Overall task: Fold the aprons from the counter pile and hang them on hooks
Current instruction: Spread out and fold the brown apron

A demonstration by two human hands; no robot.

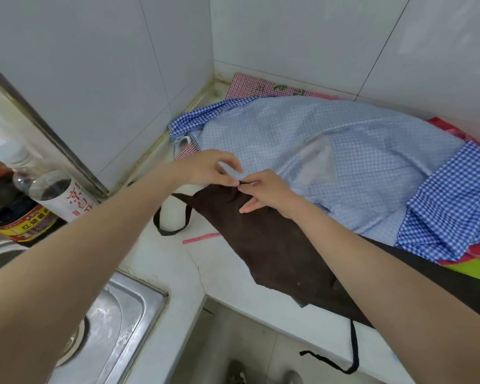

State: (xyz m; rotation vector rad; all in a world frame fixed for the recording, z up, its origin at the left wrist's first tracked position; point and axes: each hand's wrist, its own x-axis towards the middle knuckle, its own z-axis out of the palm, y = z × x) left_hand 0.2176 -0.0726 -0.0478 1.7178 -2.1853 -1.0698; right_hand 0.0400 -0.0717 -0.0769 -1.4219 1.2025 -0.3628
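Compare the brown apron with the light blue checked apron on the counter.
The brown apron is plain and dark; the light blue checked apron is pale gingham. The brown one lies nearer the counter edge, its strap hanging off; the blue one is spread toward the wall. Both hands, left hand and right hand, meet at the brown apron's top.

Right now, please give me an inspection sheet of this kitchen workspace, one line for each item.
Surface: pale counter, with a crack near the sink.
Job's things: brown apron lies flat, its strap hanging over the counter edge; blue checked aprons are piled behind it.
Clutter: red checked cloth in the corner; pink strip on the counter.
Grippers: left hand and right hand meet at the brown apron's top edge, pinching it.
Cables: nothing seen.
Surroundings: steel sink, bottles, white tiled walls; hooks not in view.
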